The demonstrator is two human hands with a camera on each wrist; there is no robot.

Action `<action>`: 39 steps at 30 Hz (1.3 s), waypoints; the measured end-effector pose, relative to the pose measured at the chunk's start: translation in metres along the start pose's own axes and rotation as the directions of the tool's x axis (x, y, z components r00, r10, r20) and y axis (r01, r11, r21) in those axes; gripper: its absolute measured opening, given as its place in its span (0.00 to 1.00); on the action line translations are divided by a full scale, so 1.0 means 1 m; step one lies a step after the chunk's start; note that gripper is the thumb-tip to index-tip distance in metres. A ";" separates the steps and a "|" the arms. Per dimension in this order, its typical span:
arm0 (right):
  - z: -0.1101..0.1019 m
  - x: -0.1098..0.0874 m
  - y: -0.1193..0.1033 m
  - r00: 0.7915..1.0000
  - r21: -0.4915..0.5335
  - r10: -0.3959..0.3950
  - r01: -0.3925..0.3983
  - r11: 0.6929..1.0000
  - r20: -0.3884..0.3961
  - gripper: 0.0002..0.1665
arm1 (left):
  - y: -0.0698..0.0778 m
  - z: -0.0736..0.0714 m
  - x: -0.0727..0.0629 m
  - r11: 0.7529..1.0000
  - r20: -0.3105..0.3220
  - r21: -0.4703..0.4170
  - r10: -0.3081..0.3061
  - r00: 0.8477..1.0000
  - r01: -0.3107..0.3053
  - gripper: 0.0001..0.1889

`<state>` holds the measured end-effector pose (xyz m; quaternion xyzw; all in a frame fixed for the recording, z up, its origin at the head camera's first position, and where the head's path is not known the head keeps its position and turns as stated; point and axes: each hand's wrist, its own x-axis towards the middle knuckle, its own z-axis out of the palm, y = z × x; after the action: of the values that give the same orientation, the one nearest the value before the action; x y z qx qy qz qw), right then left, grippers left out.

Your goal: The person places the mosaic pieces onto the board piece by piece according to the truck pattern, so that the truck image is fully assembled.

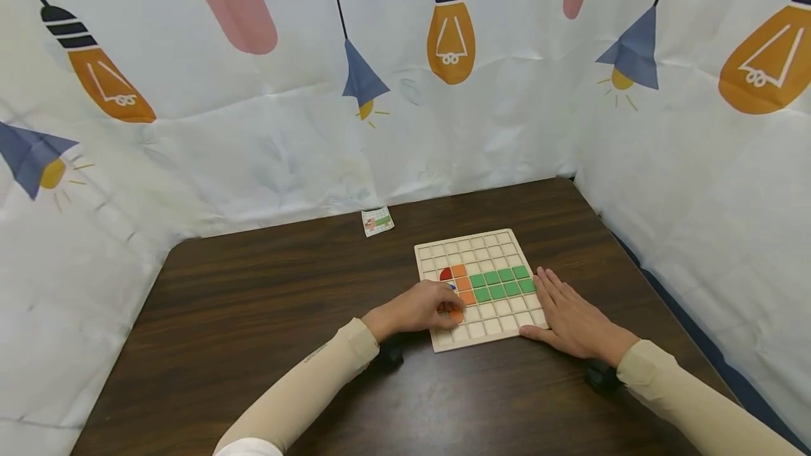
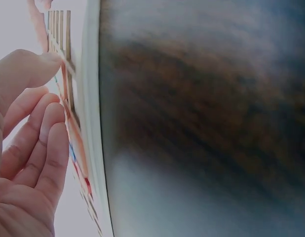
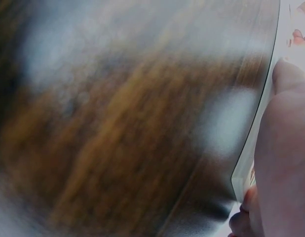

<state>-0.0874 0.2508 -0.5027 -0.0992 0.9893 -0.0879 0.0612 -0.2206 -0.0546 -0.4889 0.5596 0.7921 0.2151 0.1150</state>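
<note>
A pale wooden grid board [image 1: 493, 241] lies tilted on the dark table. Green square tiles [image 1: 497, 291] fill two rows to its right edge, beside a column of orange tiles [image 1: 464, 283]. A red rounded piece [image 1: 446, 274] sits at the column's upper left, with a bit of blue below it. Over the board's lower left, my left hand [image 1: 426, 307] pinches an orange piece [image 1: 456, 317] between thumb and fingertips, low over the cells. Its fingers partly cover the pieces there. My right hand [image 1: 573, 319] rests flat along the board's right edge, fingers straight, thumb at the near corner.
A small printed card [image 1: 378, 222] with a coloured grid pattern lies at the table's back edge. White cloth [image 1: 304, 153] printed with lamps and bulbs hangs behind and beside the brown table [image 1: 253, 301].
</note>
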 end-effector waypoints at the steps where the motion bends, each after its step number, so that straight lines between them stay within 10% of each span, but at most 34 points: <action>1: 0.000 0.000 0.000 1.000 -0.001 -0.002 0.002 1.000 -0.001 0.64 | 0.000 -0.001 -0.002 1.000 -0.004 0.003 -0.002 1.000 0.002 0.11; 19: -0.002 -0.002 -0.003 1.000 0.009 0.008 -0.008 1.000 0.020 0.65 | -0.017 -0.025 -0.077 0.973 -0.082 -0.073 -0.225 0.971 0.220 0.16; 39: -0.005 -0.005 -0.006 1.000 0.015 -0.001 0.001 1.000 0.015 0.65 | -0.017 -0.026 -0.177 0.923 -0.061 -0.209 -0.341 0.938 0.322 0.19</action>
<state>-0.0822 0.2467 -0.4960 -0.0999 0.9880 -0.0947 0.0694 -0.1846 -0.2304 -0.4842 0.3925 0.8548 0.2962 0.1658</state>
